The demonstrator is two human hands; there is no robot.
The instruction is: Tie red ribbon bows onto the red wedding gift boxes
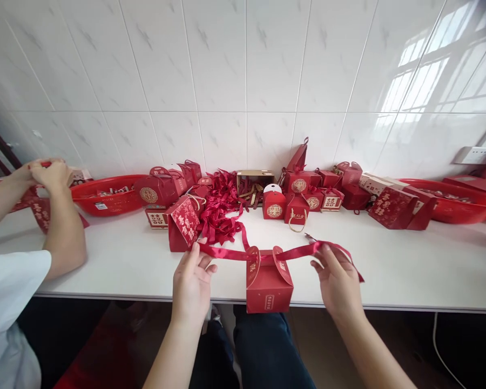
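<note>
A small red gift box (269, 286) with two rounded flaps stands at the table's front edge between my hands. A dark red ribbon (224, 253) passes through the flaps and stretches out to both sides. On the left, my left hand (192, 275) pinches the ribbon between thumb and finger. My right hand (340, 278) grips the other side of it, and the loose end hangs down past the fingers. By my right fingertips a small dark pointed thing shows, too small to name.
Behind the box lies a heap of red ribbons (222, 200) beside an open carton (256, 178). Several finished-looking red boxes (299, 186) flank it. Red basins (109, 197) stand left and right. At far left, a co-worker's hands (51, 173) hold something red.
</note>
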